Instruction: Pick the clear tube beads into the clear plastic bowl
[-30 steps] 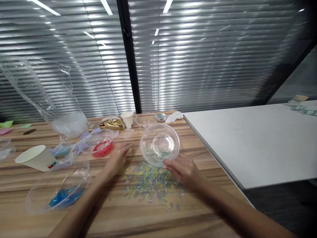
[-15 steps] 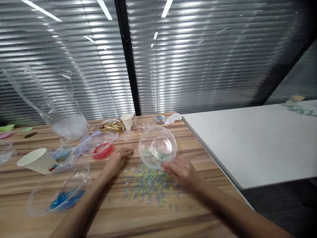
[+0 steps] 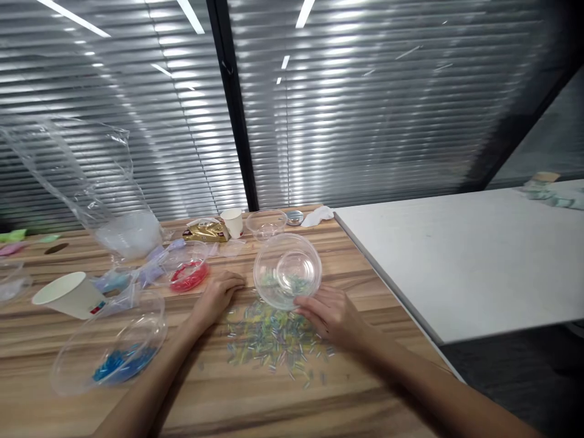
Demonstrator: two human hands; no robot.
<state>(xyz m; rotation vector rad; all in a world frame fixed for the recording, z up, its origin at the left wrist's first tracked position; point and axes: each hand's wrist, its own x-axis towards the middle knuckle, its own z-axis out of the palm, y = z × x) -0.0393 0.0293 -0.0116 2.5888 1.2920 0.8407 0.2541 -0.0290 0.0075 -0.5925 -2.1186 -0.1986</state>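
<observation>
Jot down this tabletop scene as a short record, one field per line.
right hand: grips the rim of a tilted clear bowl
left hand: rests on the wooden table, beside the pile
pile: loose, tube-like pieces, mostly greenish and yellowish
other bowls: one with blue pieces, one with red
cups: two, paper, one large-looking in view, one farther back

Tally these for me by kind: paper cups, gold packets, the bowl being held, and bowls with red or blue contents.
Paper cups (near, far): 2
Gold packet: 1
Held bowl, in right hand: 1
Red-contents bowl: 1
Blue-contents bowl: 1
Total: 6
</observation>
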